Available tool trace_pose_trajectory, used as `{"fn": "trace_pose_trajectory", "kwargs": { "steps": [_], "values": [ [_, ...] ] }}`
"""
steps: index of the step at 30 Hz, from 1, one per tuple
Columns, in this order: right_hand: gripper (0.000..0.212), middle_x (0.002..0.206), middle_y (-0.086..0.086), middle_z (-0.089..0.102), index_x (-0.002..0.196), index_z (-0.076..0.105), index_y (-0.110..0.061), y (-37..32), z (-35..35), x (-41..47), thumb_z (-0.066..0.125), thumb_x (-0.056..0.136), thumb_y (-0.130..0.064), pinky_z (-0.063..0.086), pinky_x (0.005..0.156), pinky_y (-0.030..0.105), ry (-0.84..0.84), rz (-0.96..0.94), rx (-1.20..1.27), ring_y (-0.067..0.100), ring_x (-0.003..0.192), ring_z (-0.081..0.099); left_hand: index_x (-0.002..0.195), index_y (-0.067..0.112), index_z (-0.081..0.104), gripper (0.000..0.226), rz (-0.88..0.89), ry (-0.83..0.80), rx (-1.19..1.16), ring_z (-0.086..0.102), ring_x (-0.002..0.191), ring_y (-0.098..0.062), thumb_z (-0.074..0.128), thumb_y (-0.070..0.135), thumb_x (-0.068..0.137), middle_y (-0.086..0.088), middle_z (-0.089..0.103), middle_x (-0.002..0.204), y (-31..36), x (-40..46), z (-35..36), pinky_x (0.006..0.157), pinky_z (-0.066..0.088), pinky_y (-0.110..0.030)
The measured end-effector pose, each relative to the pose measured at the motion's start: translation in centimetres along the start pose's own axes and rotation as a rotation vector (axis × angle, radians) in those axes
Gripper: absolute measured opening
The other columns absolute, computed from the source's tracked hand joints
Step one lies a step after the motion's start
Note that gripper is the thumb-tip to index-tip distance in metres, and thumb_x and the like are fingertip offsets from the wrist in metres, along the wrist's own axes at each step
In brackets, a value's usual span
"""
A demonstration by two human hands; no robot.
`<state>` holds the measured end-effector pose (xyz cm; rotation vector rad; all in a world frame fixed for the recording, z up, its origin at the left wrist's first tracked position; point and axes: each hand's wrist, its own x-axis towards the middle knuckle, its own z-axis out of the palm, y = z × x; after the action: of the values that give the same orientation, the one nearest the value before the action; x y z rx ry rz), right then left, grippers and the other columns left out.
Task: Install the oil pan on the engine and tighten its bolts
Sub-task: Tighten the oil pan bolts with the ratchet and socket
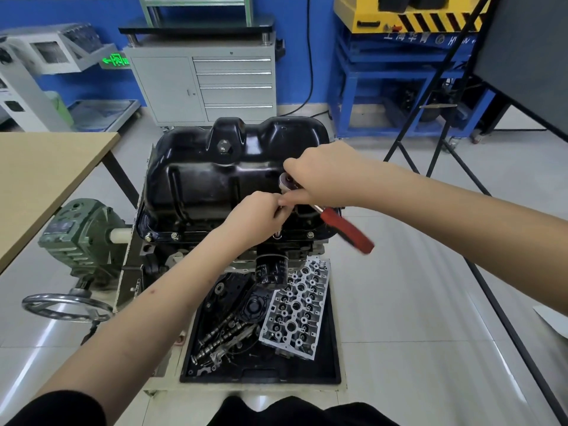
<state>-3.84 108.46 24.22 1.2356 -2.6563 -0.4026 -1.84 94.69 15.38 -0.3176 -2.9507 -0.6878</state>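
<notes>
Bright, even overhead light glares off the floor tiles (408, 305); edges bow outward, and the red handle (349, 230) blurs.

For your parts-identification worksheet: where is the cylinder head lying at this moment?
In the head view, the cylinder head lies at the right of the black tray on the floor, below the oil filter and beside the camshafts.

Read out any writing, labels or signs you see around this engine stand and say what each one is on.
No text reads clearly enough to quote.
Green lit wall sign: an arrow pointing left and a symbol, characters blurred.
Blue metal frame under the yellow machine: pale characters, too blurred to read.
Black cylindrical oil filter: white print, too small to read.
Black oil pan and red-handled ratchet: no markings visible.
</notes>
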Motion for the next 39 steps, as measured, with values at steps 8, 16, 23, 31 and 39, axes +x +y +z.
{"fn": "trace_pose_trajectory", "kwargs": {
  "steps": [8,16,23,31,39],
  "values": [
    [0.025,0.099,0.004,0.060,0.115,0.046,-0.015,-0.7,0.4,-0.2,0.040,0.096,-0.030,0.033,0.073,0.030,0.079,-0.184,-0.171,0.027,0.087,0.057,0.055,0.019,0.035,0.042,-0.004,-0.126,-0.049,0.037,0.048,-0.007,0.042,0.020,0.096,0.007,0.039,0.052,-0.4,-0.2,-0.9,0.047,0.030,-0.019],
    [0.029,0.075,0.000,0.045,0.106,0.042,-0.014,-0.7,0.4,0.3,0.038,0.095,-0.041,0.020,0.045,0.027,-0.002,-0.036,0.026,0.021,0.061,0.042,0.056,0.009,0.035,0.039,-0.007,-0.065,-0.073,0.034,0.048,-0.016,0.041,0.013,0.094,0.005,0.035,0.049,-0.1,-0.2,-0.6,0.050,0.018,-0.026],
    [0.033,0.080,0.003,0.052,0.107,0.045,-0.011,-0.4,0.2,0.3,0.039,0.095,-0.042,0.023,0.046,0.027,0.027,-0.106,-0.120,0.021,0.060,0.040,0.055,0.021,0.035,0.041,-0.047,-0.137,-0.068,0.039,0.049,-0.010,0.042,0.022,0.095,0.005,0.041,0.053,-0.3,-0.1,-1.0,0.047,0.030,-0.020],
    [0.024,0.092,0.004,0.050,0.118,0.043,-0.017,-0.3,0.1,0.5,0.044,0.095,-0.025,0.034,0.055,0.031,-0.048,-0.145,-0.025,0.022,0.072,0.043,0.050,0.021,0.025,0.049,0.001,0.028,-0.100,0.031,0.045,-0.016,0.044,0.012,0.094,0.002,0.035,0.045,0.3,-0.5,-0.2,0.051,0.017,-0.026],
    [0.046,0.060,-0.003,0.032,0.065,0.038,-0.016,-0.1,-0.3,0.5,0.043,0.087,-0.057,0.017,0.044,0.025,-0.052,0.040,0.000,0.012,0.048,0.029,0.059,0.017,0.042,0.035,-0.006,0.024,-0.150,0.038,0.046,-0.007,0.047,0.019,0.094,0.010,0.039,0.050,-0.4,-0.5,-0.3,0.046,0.025,-0.022]
  ]
}}
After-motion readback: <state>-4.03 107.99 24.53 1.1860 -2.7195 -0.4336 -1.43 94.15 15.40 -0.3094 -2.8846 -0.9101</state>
